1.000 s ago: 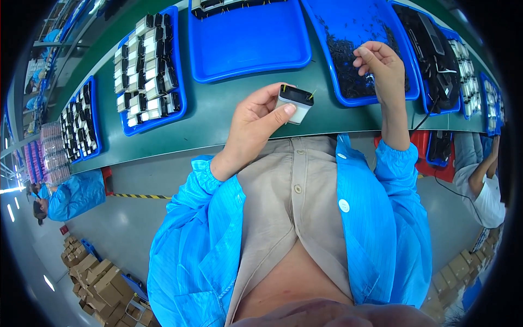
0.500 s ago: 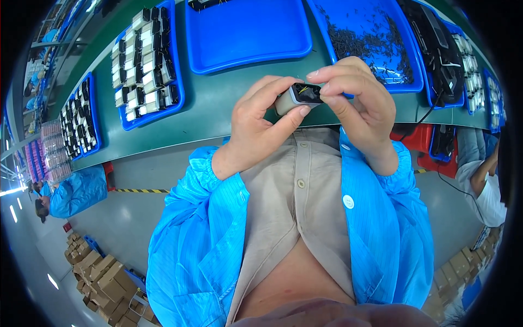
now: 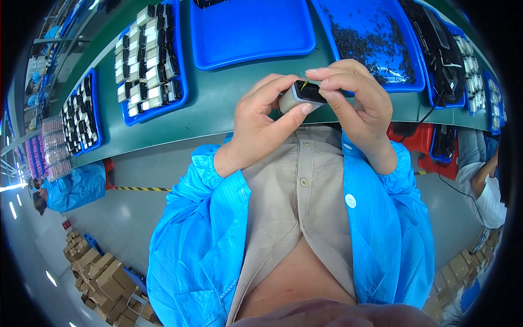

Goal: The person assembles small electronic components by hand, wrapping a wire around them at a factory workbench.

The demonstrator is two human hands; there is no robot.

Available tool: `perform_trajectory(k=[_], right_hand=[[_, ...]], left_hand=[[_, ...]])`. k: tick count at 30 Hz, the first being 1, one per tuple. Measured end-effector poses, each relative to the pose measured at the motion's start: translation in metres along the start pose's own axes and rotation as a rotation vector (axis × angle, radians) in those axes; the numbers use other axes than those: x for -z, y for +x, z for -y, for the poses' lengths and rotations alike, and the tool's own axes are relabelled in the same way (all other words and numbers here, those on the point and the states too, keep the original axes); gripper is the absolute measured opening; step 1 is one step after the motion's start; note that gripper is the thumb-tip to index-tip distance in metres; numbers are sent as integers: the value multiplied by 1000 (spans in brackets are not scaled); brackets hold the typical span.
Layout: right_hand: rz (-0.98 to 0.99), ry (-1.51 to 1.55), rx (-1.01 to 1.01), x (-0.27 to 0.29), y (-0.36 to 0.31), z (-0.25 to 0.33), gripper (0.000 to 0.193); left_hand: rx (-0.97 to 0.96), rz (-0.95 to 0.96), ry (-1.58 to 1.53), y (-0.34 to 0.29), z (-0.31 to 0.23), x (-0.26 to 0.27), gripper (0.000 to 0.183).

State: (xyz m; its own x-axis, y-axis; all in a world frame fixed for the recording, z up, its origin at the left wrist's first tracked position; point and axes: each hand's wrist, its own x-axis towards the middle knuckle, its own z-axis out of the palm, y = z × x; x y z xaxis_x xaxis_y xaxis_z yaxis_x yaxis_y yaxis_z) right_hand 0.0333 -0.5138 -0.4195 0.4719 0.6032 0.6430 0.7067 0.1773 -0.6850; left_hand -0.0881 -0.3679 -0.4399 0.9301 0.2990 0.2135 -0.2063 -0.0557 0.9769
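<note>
The small white block with a dark face (image 3: 298,96) sits between the two hands, held up in front of the chest and just over the near edge of the bench. The left hand (image 3: 261,117) wraps it from below and behind, thumb pressed along its lower side and fingers curled over its top. The right hand (image 3: 357,103) closes over its right end, and the fingertips pinch a thin yellowish pin (image 3: 304,84) right at the block's top edge; whether the pin sits inside the block cannot be told.

Beyond the hands runs a long green bench (image 3: 218,103), curving across the view. Below the hands lies a grey floor with a yellow-and-black striped line (image 3: 141,189). Brown cartons (image 3: 101,272) are stacked well below and to the left of the left hand, and a person in a blue coat (image 3: 73,188) sits far off on that side. Another person's arm (image 3: 482,182) shows to the right of the right hand.

Straight beyond the hands stands an empty blue tray (image 3: 250,27). Just beyond the right hand, a second blue tray (image 3: 406,82) holds a scatter of small dark pins. Beyond and left of the left hand, a third blue tray (image 3: 180,90) carries rows of white-and-black blocks, and further left another tray (image 3: 98,117) holds more.
</note>
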Motion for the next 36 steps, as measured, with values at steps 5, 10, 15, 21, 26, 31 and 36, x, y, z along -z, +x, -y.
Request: perform_trajectory(k=[5, 10, 15, 21, 26, 31, 36], right_hand=[[15, 132, -106, 0, -4, -2, 11], [-72, 719, -517, 3, -7, -7, 8], [-68, 993, -654, 2, -13, -14, 12], [-87, 1094, -741, -1, -13, -8, 13], [-79, 1094, -785, 0, -11, -5, 12], [-80, 1121, -784, -1, -11, -6, 12], [-78, 1118, -788, -1, -12, -7, 12]], left_hand=[[-43, 88, 175, 1, -2, 4, 35], [52, 122, -44, -1, -7, -2, 39], [233, 165, -335, -1, -11, -1, 44], [274, 175, -414, -3, -7, 0, 45], [249, 163, -397, -2, -8, -2, 45], [260, 167, -396, -1, -8, -1, 45], [266, 162, -408, 0, -7, -2, 45]])
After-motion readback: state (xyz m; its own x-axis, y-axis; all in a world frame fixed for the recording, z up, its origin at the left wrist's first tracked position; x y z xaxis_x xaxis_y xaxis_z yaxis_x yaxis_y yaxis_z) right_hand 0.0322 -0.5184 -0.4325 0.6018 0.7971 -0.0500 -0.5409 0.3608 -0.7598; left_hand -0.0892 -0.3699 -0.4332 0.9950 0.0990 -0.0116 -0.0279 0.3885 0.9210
